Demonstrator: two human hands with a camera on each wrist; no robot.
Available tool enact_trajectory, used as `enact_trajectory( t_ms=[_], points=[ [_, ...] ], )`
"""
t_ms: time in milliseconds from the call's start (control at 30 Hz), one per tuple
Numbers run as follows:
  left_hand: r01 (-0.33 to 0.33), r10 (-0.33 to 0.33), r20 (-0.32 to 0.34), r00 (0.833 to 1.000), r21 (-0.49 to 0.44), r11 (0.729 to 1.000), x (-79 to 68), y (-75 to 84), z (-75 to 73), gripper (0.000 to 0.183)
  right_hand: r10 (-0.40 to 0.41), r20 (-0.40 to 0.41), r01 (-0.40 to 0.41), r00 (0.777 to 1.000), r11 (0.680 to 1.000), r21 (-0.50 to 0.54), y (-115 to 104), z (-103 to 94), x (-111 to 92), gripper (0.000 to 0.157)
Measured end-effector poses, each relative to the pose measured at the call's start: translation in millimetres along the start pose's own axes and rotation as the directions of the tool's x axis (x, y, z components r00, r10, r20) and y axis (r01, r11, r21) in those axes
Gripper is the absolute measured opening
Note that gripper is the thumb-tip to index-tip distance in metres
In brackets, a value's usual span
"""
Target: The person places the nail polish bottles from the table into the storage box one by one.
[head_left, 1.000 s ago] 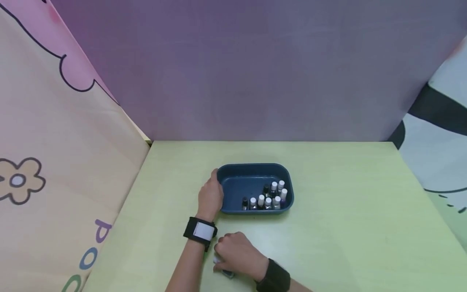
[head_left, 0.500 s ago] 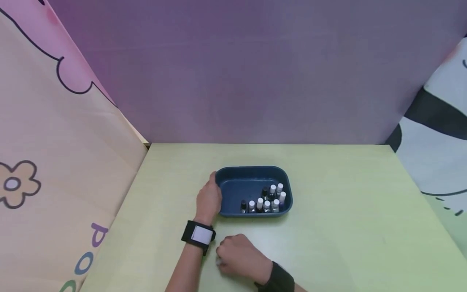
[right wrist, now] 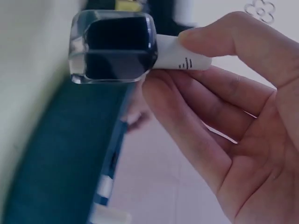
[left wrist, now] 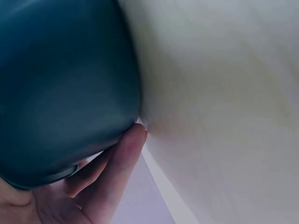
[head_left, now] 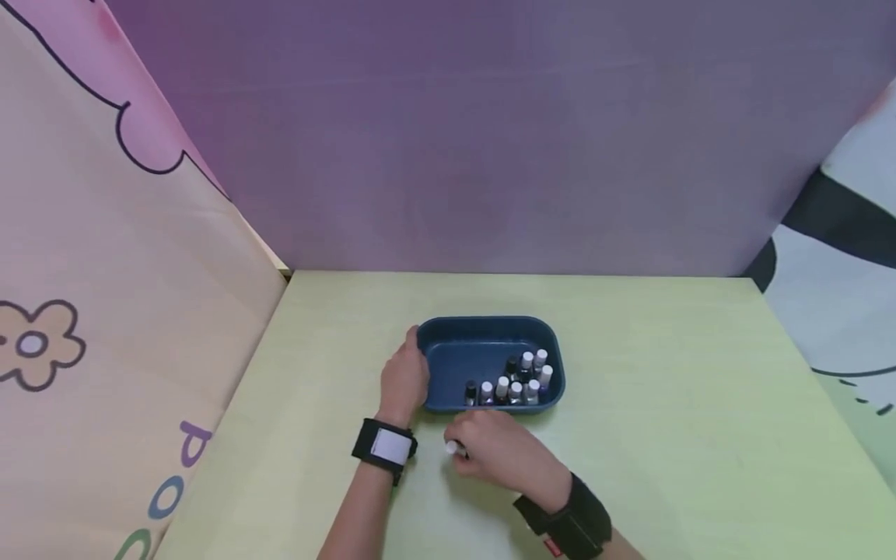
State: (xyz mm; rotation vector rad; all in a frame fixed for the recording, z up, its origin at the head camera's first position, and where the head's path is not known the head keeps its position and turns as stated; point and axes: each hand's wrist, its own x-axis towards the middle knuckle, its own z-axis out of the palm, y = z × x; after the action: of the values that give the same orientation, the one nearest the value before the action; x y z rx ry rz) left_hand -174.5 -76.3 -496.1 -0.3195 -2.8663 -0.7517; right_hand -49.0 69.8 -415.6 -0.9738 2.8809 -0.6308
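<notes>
My left hand (head_left: pixel 404 381) holds the left end of a dark blue tray (head_left: pixel 448 362). In the left wrist view its fingers (left wrist: pixel 122 156) lie along the tray's wall. My right hand (head_left: pixel 502 453), just in front of the tray's near side, pinches a nail polish bottle (right wrist: pixel 117 49) by its white cap (right wrist: pixel 168 53). The right wrist view shows clear glass with dark polish inside, the bottle lying sideways between thumb and fingers. Several more nail polish bottles (head_left: pixel 515 395) with white or black caps stand in the tray, along its near side and right end.
The tray sits on a pale yellow-green table (head_left: pixel 665 404). A purple panel (head_left: pixel 490 155) rises behind the table's far edge. Printed cloth (head_left: pixel 140 295) walls the left side, and a panel with a black-and-white print (head_left: pixel 840 272) stands on the right.
My right hand has lifted the bottle from the front of the table and moved away from me and rightward, towards the tray. The left hand stays on the tray.
</notes>
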Motion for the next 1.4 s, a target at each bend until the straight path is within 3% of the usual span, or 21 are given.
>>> enact_trajectory(
  t_ms=[167,333,600,933,1167,1400],
  points=[
    [-0.019,0.019,-0.013,1.0,-0.017,1.0,1.6,5.3,3.1,0.047,0.025,-0.108,-0.023,0.994,1.0,0.017,15.2,-22.9,-2.8,0.008],
    [-0.026,0.026,-0.003,1.0,-0.002,1.0,1.7,8.9,4.8,0.048,0.064,-0.203,-0.058,0.977,0.998,0.035,29.7,-45.1,-4.1,0.019],
    [-0.039,0.039,-0.034,0.999,-0.003,0.999,0.5,15.2,7.5,0.047,0.177,-0.254,-0.176,0.951,0.984,0.024,53.1,-60.8,-4.2,0.017],
    [-0.078,0.078,-0.04,0.996,0.001,0.997,0.6,24.1,16.8,0.047,0.258,-0.322,-0.283,0.911,0.959,-0.033,74.2,-56.8,-9.3,0.02],
    [-0.054,0.054,-0.008,0.999,-0.004,0.999,-1.7,26.1,16.4,0.048,0.268,-0.305,-0.322,0.914,0.936,-0.143,92.0,-43.1,-11.5,0.018],
    [-0.038,0.038,0.011,0.999,-0.009,0.999,-2.2,27.0,17.3,0.049,0.274,-0.261,-0.322,0.926,0.932,-0.166,104.3,-31.6,-11.3,0.014]
  ],
)
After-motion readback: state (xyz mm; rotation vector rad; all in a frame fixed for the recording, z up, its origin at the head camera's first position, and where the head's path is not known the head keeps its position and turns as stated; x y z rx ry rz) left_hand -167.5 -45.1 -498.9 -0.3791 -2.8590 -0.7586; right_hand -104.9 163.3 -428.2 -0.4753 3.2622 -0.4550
